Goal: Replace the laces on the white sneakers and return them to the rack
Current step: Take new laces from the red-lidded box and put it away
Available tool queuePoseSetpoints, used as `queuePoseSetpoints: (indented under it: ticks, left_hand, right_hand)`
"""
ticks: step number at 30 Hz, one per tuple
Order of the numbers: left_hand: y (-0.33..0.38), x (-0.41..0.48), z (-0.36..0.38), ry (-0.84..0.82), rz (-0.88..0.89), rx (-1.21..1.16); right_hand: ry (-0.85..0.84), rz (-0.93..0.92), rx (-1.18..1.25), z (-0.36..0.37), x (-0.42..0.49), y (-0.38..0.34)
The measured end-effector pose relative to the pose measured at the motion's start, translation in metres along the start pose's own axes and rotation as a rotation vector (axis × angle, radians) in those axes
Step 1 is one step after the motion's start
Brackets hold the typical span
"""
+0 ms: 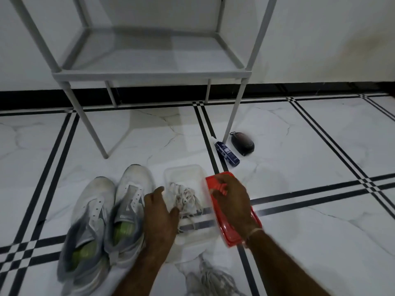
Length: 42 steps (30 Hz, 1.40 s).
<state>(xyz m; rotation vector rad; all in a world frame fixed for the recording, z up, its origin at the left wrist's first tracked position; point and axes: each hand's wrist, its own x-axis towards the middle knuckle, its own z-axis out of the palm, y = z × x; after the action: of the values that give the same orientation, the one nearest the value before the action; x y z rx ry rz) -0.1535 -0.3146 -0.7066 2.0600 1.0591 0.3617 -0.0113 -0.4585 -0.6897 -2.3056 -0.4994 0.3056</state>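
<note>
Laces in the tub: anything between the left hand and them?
Nothing visible. The lid is off the tub, held beside it by the right hand. The left hand already reaches over the tub's edge to the laces.

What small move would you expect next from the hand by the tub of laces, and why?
Probably the left hand pinches the white laces in the clear container and lifts them out. The red lid is already off, beside it under the right hand, and both sneakers show empty eyelets.
</note>
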Motion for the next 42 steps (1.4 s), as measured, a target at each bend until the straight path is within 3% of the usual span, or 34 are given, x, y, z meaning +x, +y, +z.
queuePoseSetpoints:
  ticks: [2, 4, 8, 15, 25, 28, 31, 33, 35, 38, 42]
  left_hand:
    - [-0.011, -0.001, 0.004, -0.018, -0.1, -0.114]
    - [-0.015, -0.002, 0.003, -0.057, -0.21, -0.316]
    - [-0.015, -0.003, -0.002, -0.114, -0.313, -0.546]
    - [-0.019, -0.004, -0.006, -0.161, -0.32, -0.692]
    - [-0.018, -0.004, -0.01, -0.155, -0.33, -0.731]
    - [-0.017, -0.006, -0.011, -0.151, -0.282, -0.688]
    - [-0.015, -0.009, -0.008, -0.13, -0.224, -0.653]
    - [-0.009, -0.013, -0.008, -0.118, -0.2, -0.68]
    - [-0.001, -0.018, -0.013, -0.101, -0.203, -0.795]
    - [0.005, -0.023, -0.018, -0.097, -0.223, -0.929]
    - [0.001, -0.021, -0.016, -0.075, -0.331, -0.967]
  right_hand:
    - [0.037, 0.227, -0.283, -0.009, 0.001, 0.03]
    - [-0.052, 0.475, -0.425, -0.011, -0.002, 0.048]
    - [-0.049, 0.558, -0.302, -0.003, -0.001, 0.07]
    - [-0.155, 0.352, 0.329, -0.027, 0.003, 0.053]
    - [0.104, 0.149, 0.449, -0.071, 0.002, 0.009]
    - [0.104, 0.071, 0.33, -0.078, -0.008, -0.012]
    - [0.023, -0.112, -0.142, -0.065, -0.025, -0.049]
    - [-0.074, -0.228, -0.313, -0.039, -0.043, -0.075]
    - [-0.158, -0.302, -0.361, -0.007, -0.053, -0.083]
    - [-0.298, -0.211, -0.357, 0.02, -0.052, -0.07]
    - [-0.292, -0.261, -0.221, 0.026, -0.044, -0.042]
